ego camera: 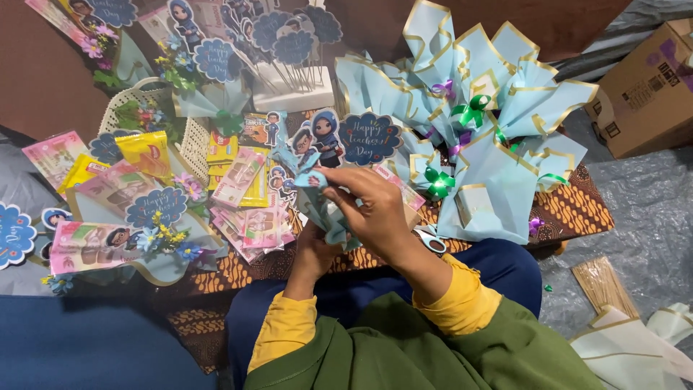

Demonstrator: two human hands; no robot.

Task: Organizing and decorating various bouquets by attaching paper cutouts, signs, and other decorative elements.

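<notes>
My right hand (372,209) pinches the top of a small bundle of light blue wrapping paper (325,209), which carries a cartoon figure cutout and a dark blue scalloped card on sticks (369,137). Under it, my left hand (315,249) grips the bundle's lower end; most of this hand is hidden behind the paper and the right hand. Both hands are over my lap, at the near edge of a low table covered with brown patterned cloth (570,209).
Finished light blue bouquets with gold edges and green ribbons (476,115) lie at the right. Snack packets, banknote-like slips and blue cards (238,195) are spread at the left by a white basket (191,133). Scissors (431,238), a cardboard box (646,87), wooden skewers (599,282).
</notes>
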